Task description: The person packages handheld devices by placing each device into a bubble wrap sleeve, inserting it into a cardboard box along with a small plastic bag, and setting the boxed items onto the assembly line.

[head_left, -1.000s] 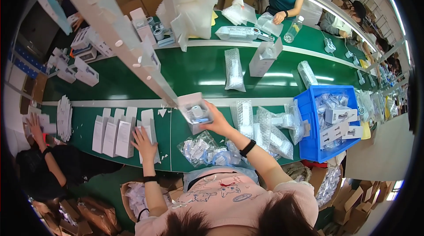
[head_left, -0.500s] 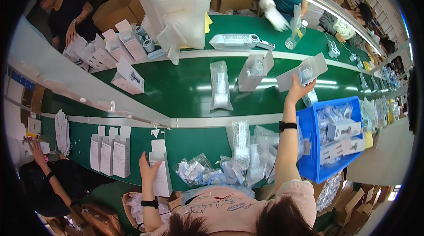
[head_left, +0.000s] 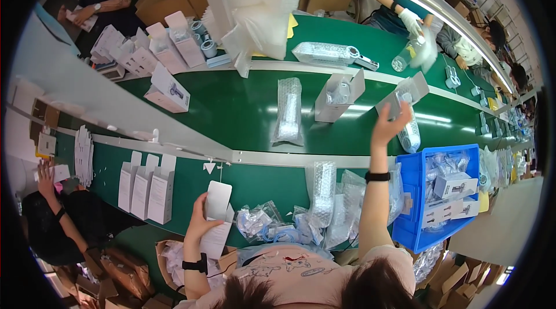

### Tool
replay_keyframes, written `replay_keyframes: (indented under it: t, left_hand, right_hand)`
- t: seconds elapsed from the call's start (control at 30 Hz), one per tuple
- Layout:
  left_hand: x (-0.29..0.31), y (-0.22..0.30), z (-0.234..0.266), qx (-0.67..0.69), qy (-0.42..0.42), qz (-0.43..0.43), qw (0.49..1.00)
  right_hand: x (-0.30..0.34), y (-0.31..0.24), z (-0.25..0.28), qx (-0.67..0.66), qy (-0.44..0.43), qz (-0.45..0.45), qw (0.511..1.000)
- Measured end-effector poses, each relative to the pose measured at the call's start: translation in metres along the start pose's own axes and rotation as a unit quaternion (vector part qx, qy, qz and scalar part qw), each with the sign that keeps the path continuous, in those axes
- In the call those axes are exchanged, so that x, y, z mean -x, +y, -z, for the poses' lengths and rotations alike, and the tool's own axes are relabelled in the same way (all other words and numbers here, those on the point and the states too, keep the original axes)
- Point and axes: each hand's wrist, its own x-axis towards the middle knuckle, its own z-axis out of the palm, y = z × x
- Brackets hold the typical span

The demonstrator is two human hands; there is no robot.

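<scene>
My left hand [head_left: 200,223] grips a white box [head_left: 215,241] at the near edge of the green bench, its top flap tilted up. To its left, three white boxes [head_left: 160,196] with raised flaps stand in a row. My right hand [head_left: 390,126] is reaching over the green belt, fingers apart and holding nothing. Just beyond those fingers stands an open white box [head_left: 392,102], partly hidden by them. A bubble-wrapped item [head_left: 410,137] lies beside the hand. Another open box [head_left: 337,99] with a wrapped item inside and a bubble-wrapped pack [head_left: 288,112] stand and lie further left.
At right, a blue bin [head_left: 410,234] holds bagged parts and small boxes. Clear bags of parts [head_left: 259,220] and bubble-wrapped packs [head_left: 322,193] cover the bench before me. A grey metal post [head_left: 139,103] slants across the left. Co-workers handle items at the far bench and at left.
My right hand has let go of the open box on the belt and drawn back slightly. My left hand has closed on the white box, which is now tilted and nearer me.
</scene>
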Motion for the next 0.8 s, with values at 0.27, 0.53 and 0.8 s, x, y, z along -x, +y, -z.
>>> replay_keyframes:
  t: [0.27,0.53,0.8]
  left_hand:
    - [0.005,0.055,-0.008,-0.195,-0.010,-0.075,0.978]
    - [-0.008,0.083,-0.017,-0.173,0.070,-0.156,0.970]
    - [-0.050,0.079,-0.066,-0.134,0.125,-0.268,0.946]
  right_hand:
    - [0.091,-0.153,-0.122,0.099,-0.573,-0.070,0.810]
    - [0.111,-0.137,-0.106,-0.246,-0.615,-0.185,0.726]
    - [0.021,-0.210,0.055,-0.593,-0.241,-0.479,0.600]
